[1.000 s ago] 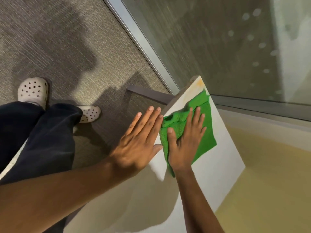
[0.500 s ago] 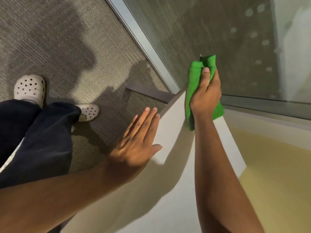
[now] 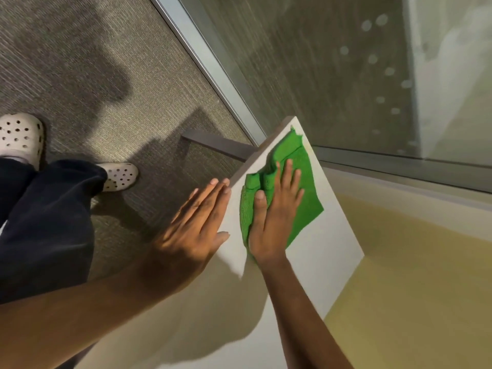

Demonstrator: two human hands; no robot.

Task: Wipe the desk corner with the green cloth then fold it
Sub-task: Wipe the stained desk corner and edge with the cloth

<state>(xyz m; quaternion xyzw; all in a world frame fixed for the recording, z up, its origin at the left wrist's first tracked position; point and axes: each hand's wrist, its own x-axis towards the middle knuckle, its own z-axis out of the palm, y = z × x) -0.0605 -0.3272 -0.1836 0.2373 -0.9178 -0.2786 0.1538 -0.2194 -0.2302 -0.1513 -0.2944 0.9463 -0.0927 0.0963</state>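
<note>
Green cloth (image 3: 303, 187) looked like nubby, matt microfibre, bunched in soft ridges. Desk (image 3: 330, 251) showed a smooth, matt white top. Carpet (image 3: 111, 83) appeared coarse and woven. Clogs (image 3: 18, 137) seemed perforated matt plastic; window frame (image 3: 210, 67) brushed metal.

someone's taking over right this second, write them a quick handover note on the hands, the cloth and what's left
Right hand: flat, palm down, pressing the green cloth onto the desk corner.
Left hand: open, fingers straight, resting at the desk's left edge, holding nothing.
Cloth: bunched and rumpled under the fingers, reaching almost to the corner tip.
Done: wiping looks underway.
Left: finish the wipe, then fold the cloth; no neat fold yet.
</note>
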